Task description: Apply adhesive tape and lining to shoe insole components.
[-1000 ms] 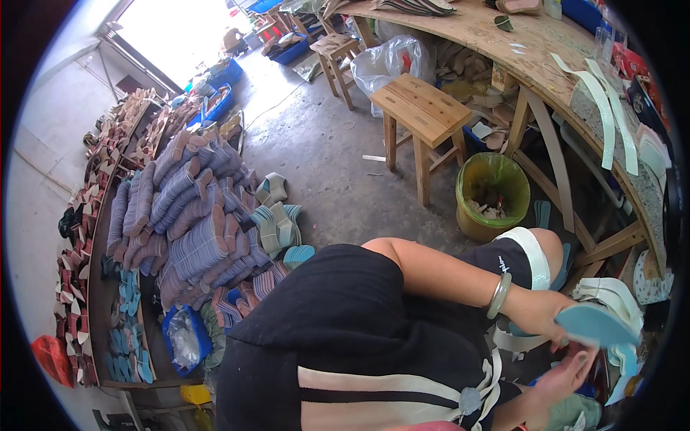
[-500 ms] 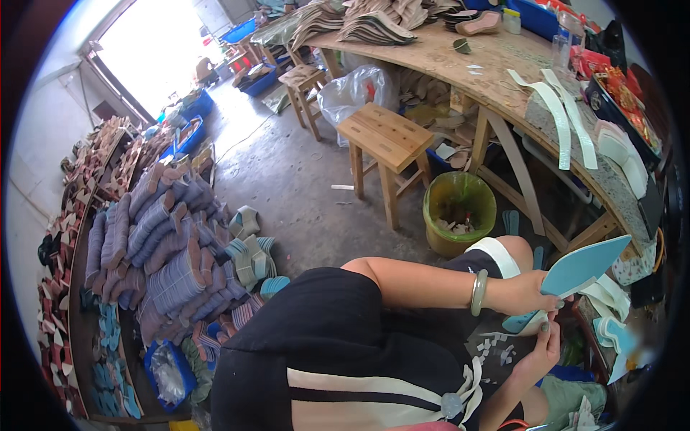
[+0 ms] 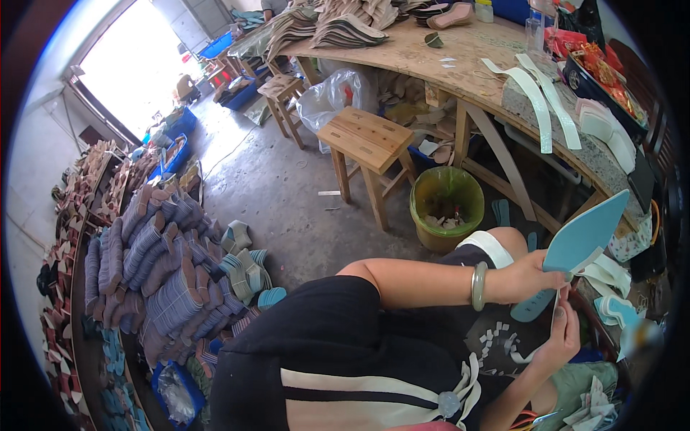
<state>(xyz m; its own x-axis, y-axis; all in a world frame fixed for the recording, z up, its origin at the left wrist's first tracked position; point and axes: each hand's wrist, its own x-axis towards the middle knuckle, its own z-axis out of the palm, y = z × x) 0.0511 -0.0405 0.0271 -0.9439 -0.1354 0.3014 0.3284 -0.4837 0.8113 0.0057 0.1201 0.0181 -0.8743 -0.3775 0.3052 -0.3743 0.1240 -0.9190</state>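
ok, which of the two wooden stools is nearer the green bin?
The larger light wooden stool, right beside the green plastic bin; the smaller stool stands farther back toward the doorway.

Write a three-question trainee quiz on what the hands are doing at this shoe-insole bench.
1. True or false: the left hand holds the teal insole raised by its lower end.
2. What does the right hand pinch? A) scissors B) a white strip hanging from the insole C) a brush
3. Fill in: a green ___ stands on the floor beside the wooden stool.

Key: 1 true; 2 B; 3 bin.
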